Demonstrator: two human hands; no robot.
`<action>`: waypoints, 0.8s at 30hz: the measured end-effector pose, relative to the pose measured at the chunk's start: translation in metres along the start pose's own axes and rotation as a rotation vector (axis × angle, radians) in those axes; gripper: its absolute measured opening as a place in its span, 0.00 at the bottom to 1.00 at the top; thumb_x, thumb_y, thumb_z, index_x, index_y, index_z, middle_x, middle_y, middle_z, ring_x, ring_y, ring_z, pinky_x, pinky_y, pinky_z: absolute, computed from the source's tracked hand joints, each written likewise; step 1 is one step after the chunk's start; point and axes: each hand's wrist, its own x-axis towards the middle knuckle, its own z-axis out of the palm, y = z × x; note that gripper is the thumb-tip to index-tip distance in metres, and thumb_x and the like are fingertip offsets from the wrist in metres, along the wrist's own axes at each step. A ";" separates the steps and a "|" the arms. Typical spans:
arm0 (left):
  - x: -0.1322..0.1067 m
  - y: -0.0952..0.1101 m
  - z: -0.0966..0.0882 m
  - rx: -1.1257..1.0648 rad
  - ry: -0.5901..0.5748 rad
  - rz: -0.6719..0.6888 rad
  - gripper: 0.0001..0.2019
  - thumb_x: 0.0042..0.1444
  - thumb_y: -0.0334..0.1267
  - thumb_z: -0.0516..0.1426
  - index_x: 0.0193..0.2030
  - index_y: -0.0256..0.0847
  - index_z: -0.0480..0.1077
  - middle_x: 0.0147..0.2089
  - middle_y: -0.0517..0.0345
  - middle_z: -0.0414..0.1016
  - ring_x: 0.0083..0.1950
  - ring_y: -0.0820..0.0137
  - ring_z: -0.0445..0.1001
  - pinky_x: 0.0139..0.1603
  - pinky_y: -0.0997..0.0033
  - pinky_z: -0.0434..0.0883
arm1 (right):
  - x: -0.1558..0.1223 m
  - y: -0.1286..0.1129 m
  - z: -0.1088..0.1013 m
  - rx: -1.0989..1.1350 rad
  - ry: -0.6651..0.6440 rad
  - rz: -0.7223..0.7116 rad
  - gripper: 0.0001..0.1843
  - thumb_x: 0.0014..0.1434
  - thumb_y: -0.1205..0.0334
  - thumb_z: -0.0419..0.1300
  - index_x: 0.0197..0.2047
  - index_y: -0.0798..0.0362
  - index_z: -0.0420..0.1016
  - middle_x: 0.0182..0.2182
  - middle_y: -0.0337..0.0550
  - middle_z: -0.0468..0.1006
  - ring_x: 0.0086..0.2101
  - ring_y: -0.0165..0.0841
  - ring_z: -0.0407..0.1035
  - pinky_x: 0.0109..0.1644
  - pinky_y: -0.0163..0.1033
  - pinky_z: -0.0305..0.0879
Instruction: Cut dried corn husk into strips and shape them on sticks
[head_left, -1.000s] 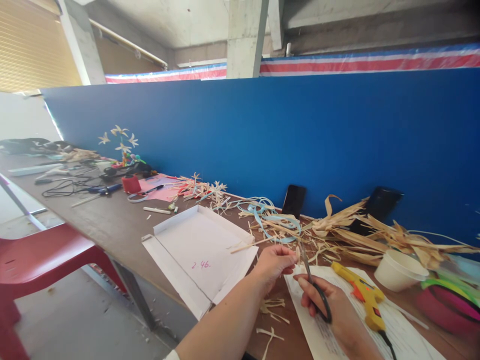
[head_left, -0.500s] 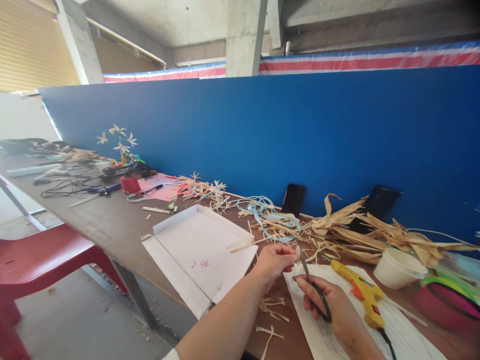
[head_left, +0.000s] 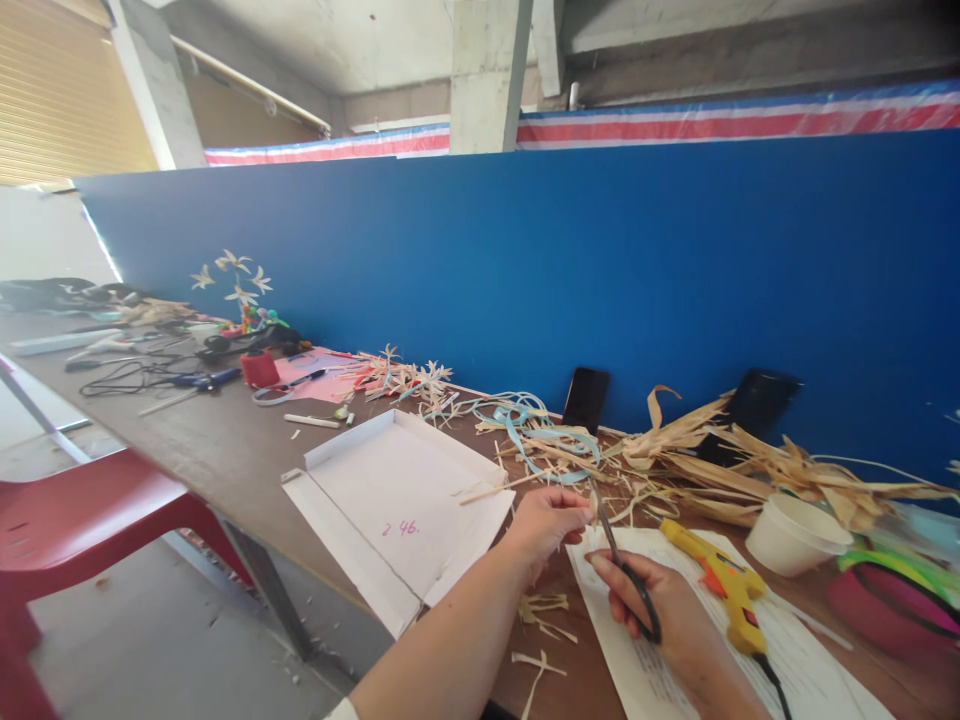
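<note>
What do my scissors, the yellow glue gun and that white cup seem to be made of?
Scissors: thin grey blades, probably metal; smooth dark handles, perhaps plastic. Glue gun: likely smooth plastic, from its even yellow shell. White cup: paper or plastic, unclear; matte, pale walls.

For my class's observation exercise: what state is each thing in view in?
Left hand: pinching pale piece
Right hand: holding scissors
Scissors: held; blade opening unclear
Glue gun: lying on paper, cord attached; power unclear
Cup: mouth up, uncovered
Tray: face up, marked in pink
Phones: both propped up, faces dark
Husks: loosely heaped
Ribbon: loosely looped
Flowers: standing, petals spread
Chair: upright, partly in view
</note>
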 end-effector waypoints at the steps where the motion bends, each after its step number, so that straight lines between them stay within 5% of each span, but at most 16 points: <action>1: 0.000 -0.001 0.000 -0.005 -0.001 0.002 0.18 0.32 0.44 0.67 0.29 0.34 0.72 0.25 0.59 0.70 0.23 0.79 0.63 0.28 0.75 0.62 | 0.000 0.000 0.000 -0.001 0.002 0.000 0.26 0.50 0.42 0.58 0.38 0.57 0.75 0.14 0.35 0.68 0.16 0.26 0.57 0.22 0.34 0.51; 14: 0.001 -0.003 -0.002 -0.031 -0.015 0.000 0.17 0.34 0.42 0.67 0.30 0.34 0.71 0.27 0.58 0.71 0.23 0.80 0.64 0.29 0.75 0.62 | 0.001 0.001 0.000 -0.020 0.005 0.003 0.24 0.50 0.42 0.59 0.37 0.56 0.76 0.13 0.34 0.67 0.15 0.25 0.56 0.20 0.33 0.51; 24: -0.003 0.001 -0.004 -0.121 -0.075 -0.054 0.20 0.31 0.44 0.68 0.30 0.33 0.71 0.26 0.59 0.69 0.27 0.78 0.65 0.29 0.76 0.61 | 0.005 0.005 -0.005 0.073 0.130 -0.066 0.22 0.50 0.45 0.60 0.41 0.52 0.75 0.17 0.36 0.72 0.19 0.30 0.62 0.25 0.36 0.58</action>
